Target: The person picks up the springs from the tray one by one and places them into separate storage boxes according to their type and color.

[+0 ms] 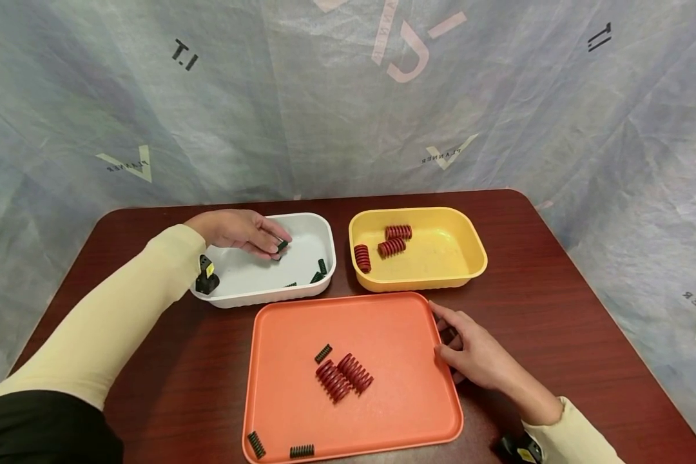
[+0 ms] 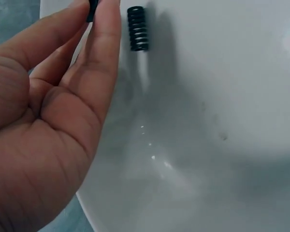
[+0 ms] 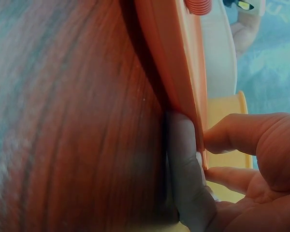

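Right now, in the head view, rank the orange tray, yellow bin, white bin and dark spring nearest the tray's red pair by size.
Orange tray
Yellow bin, white bin (partly hidden): too alike to rank
Dark spring

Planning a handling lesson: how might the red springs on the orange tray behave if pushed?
The red springs may roll, being cylindrical and lying on their sides. Their thick coils suggest stiffness. The tray's raised rim would probably stop them.

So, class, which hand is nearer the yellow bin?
The right hand, gripping the tray just in front of the yellow bin; the left hand is over the white bin.
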Demonstrator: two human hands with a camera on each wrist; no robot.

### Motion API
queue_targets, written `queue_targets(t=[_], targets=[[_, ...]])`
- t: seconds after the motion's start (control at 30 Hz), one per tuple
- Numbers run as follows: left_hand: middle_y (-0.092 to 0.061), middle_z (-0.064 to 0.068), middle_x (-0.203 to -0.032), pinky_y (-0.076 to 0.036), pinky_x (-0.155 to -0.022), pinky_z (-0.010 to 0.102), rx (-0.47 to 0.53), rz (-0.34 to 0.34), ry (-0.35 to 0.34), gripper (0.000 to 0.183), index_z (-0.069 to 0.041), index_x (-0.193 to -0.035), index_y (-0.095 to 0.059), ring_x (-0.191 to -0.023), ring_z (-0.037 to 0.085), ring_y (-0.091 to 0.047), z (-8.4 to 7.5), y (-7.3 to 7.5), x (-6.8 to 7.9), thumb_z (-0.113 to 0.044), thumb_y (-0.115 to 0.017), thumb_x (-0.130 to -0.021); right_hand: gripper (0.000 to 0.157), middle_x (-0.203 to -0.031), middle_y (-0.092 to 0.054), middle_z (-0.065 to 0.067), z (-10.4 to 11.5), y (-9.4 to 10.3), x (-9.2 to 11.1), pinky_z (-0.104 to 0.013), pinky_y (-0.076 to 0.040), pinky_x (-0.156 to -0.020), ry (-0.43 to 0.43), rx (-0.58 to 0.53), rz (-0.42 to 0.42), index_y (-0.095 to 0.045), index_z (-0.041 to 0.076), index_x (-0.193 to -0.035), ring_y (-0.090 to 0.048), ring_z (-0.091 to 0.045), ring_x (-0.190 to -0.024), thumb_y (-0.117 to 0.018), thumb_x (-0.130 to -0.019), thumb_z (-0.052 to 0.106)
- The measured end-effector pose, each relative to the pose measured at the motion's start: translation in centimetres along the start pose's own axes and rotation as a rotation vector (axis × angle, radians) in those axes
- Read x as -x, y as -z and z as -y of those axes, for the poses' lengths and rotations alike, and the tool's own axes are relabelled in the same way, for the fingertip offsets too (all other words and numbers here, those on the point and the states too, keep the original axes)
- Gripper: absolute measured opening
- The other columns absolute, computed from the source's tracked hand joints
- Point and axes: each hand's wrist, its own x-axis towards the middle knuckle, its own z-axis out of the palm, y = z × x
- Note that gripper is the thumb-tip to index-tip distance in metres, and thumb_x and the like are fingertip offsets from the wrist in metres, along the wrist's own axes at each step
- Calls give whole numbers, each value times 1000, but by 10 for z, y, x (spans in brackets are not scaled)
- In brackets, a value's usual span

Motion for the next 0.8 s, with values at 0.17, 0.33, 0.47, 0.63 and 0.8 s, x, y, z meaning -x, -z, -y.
queue_targets(t=[0.17, 0.33, 0.47, 0.63, 0.8], targets=[[-61, 21, -126, -55, -101, 41, 8, -10, 10, 50, 11, -148, -47, -107, 23, -68, 4, -6, -5, 7, -61, -100, 74, -122, -47, -26, 0, -1, 0, -37, -58, -44, 8, -13, -1, -32, 3, -160, -68, -21, -73, -64, -95, -6], [-62, 20, -124, -57, -97, 38, 15, -36, 22, 49, 10, -146, -49, -106, 23, -69, 5, -8, -6, 7, -62, -100, 74, -121, -47, -26, 0, -2, 0, -37, -58, -44, 15, -8, -3, -32, 2, -160, -68, -20, -73, -64, -94, -6], [-65, 19, -120, -57, -97, 38, 28, -50, 26, 49, 9, -146, -49, -104, 22, -70, 7, -8, -5, 7, -63, -99, 74, -122, -47, -26, 0, -2, 0, -37, -58, -44, 16, -5, -2, -32, 2, -160, -68, -20, -73, -64, -94, -6], [-69, 17, -114, -56, -98, 39, 35, -51, 18, 50, 11, -147, -47, -103, 21, -70, 8, -8, -4, 6, -63, -100, 74, -123, -47, -25, -1, -1, 0, -37, -58, -44, 10, -1, -1, -31, 2, -161, -67, -21, -73, -64, -95, -5], [-68, 21, -122, -56, -98, 39, 36, -56, 0, 49, 12, -146, -47, -105, 22, -70, 8, -8, -4, 6, -63, -100, 74, -123, -48, -25, 0, -1, 0, -36, -58, -44, 5, -22, -3, -31, 2, -160, -67, -21, -73, -66, -95, -4]])
